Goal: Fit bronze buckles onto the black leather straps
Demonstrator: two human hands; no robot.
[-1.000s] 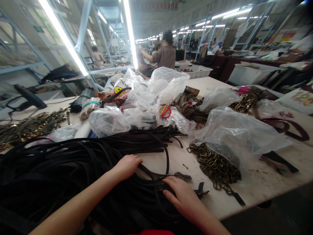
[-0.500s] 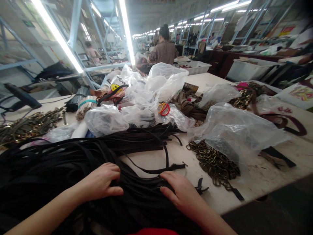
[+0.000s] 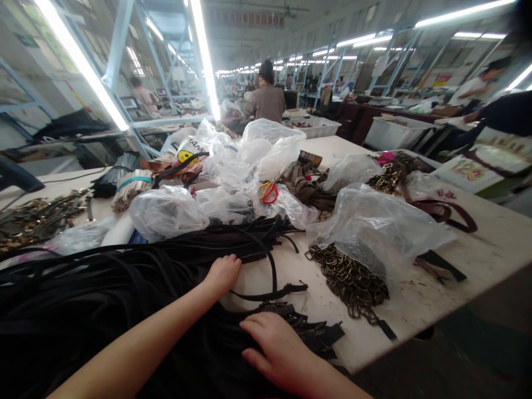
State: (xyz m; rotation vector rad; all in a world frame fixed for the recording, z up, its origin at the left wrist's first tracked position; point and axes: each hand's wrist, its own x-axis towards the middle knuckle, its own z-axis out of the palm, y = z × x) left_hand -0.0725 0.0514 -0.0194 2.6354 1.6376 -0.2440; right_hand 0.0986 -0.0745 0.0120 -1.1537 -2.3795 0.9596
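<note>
Left hand [image 3: 223, 275] forward; right hand [image 3: 276, 344] nearer

Head-worn camera, facing forward and down over the table [image 3: 494, 244].
The single view looks from above the table's near side, close enough that the left hand [image 3: 224, 273] and right hand [image 3: 276, 346] show large in the lower middle, forearms running in from the bottom of the frame. One table edge slants across the lower right; the far edge lies above mid-height. Beyond it the view faces down a long workshop, taking in strip lights [image 3: 205, 55] along the top.
</note>
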